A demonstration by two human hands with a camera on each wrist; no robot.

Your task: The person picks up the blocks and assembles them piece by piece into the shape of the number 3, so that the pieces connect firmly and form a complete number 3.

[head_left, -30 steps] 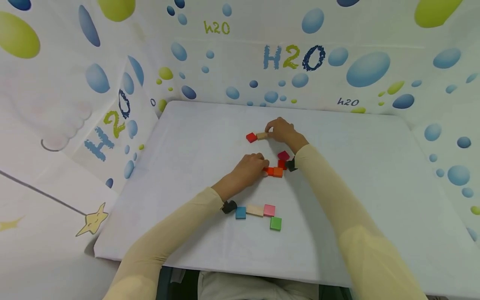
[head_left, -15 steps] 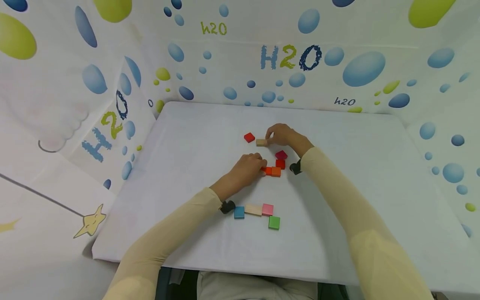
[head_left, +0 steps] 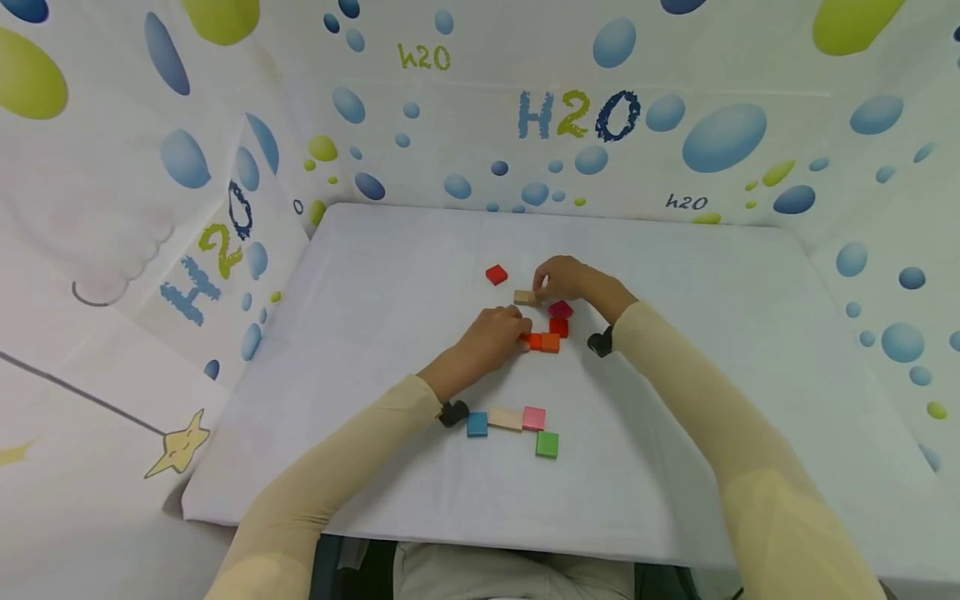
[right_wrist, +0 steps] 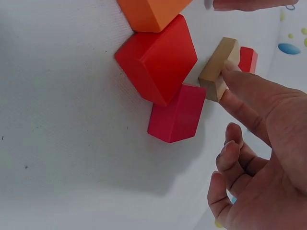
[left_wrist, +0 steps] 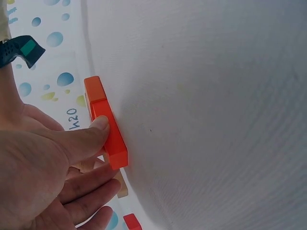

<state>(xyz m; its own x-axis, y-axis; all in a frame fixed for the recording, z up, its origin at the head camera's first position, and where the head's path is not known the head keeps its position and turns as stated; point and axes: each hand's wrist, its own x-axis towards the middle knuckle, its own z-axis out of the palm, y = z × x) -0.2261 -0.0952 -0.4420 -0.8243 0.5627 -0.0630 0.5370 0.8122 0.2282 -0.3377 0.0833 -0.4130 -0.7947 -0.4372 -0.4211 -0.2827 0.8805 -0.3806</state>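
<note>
My left hand [head_left: 486, 343] pinches a long red-orange block [left_wrist: 115, 143] between thumb and fingers, low on the table. An orange block [head_left: 550, 342] adjoins its right end. My right hand [head_left: 568, 279] pinches one end of a small bare-wood block [right_wrist: 220, 67], just beyond the left hand. Near the right hand's palm side lie a crimson block [right_wrist: 180, 115] and a red block [right_wrist: 163, 62], touching each other; the red one also meets the orange block. Another red block [head_left: 496, 274] lies apart, farther back. Fingers partly hide both pinched blocks.
Closer to the person, a blue block [head_left: 477, 425], a wooden plank [head_left: 505, 419] and a pink block [head_left: 534, 418] form a row, with a green block [head_left: 547, 445] below. A patterned sheet [head_left: 450, 125] hangs behind the white table [head_left: 375, 292].
The right hand has drawn the wooden block toward the person, away from the red block at the back it had touched. The left hand keeps its place on the red-orange block.
</note>
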